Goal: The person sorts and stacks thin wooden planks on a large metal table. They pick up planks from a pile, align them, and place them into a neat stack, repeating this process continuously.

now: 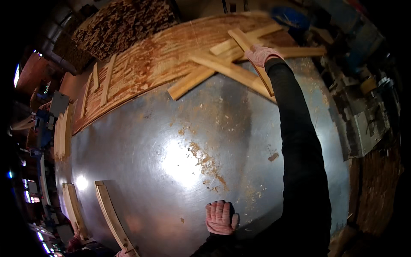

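My right hand (260,55), in a pink knit glove, reaches far across the metal tabletop (141,141) with its fingers closed round a narrow wooden slat (242,39). That slat lies at a slant across a loose pile of other slats (229,70), some crossing each other. Near the table's front edge, my left hand (220,217), gloved alike, rests palm down on the metal with its fingers stretched out and nothing in it.
Wood shavings (207,165) are scattered mid-table. At lower left, another person's gloved hands (125,252) hold slats (110,214). A wooden sheet (145,64) with several slats lies along the far side. Stacked wood (124,25) stands behind; machinery (364,124) borders the right.
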`<action>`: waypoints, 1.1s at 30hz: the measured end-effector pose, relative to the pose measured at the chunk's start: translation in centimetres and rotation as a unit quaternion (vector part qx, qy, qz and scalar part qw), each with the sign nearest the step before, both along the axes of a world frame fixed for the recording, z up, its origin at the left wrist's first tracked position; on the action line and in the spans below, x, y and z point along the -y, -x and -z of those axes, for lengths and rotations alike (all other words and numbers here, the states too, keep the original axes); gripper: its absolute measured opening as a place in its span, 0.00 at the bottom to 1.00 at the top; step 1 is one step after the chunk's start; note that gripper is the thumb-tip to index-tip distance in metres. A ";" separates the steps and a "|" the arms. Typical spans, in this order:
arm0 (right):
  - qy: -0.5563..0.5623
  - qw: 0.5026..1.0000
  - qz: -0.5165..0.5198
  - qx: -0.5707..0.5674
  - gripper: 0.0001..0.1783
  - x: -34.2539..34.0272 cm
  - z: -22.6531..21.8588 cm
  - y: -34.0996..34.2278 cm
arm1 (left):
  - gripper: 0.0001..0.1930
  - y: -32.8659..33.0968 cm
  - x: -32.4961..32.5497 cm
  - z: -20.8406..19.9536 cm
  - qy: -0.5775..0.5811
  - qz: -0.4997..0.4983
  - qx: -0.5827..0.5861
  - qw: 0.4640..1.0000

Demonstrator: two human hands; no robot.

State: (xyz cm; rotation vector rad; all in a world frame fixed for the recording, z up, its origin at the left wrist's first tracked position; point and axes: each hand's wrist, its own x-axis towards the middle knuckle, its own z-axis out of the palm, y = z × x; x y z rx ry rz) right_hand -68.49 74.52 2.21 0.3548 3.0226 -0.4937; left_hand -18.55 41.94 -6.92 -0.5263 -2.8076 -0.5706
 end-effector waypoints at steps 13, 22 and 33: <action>0.180 0.961 -0.193 0.080 0.52 0.9 -3.2 -27.7 | 0.28 4.1 2.8 -3.7 -0.134 -0.121 -0.054 0.982; 0.170 0.977 -0.118 -0.045 0.33 0.7 -1.8 -42.0 | 0.33 13.7 5.7 -4.3 -0.013 -0.098 0.010 0.995; -0.058 0.966 0.205 -0.146 0.48 -1.4 10.2 -30.0 | 0.43 16.2 -8.1 -5.1 0.158 -0.047 0.253 0.953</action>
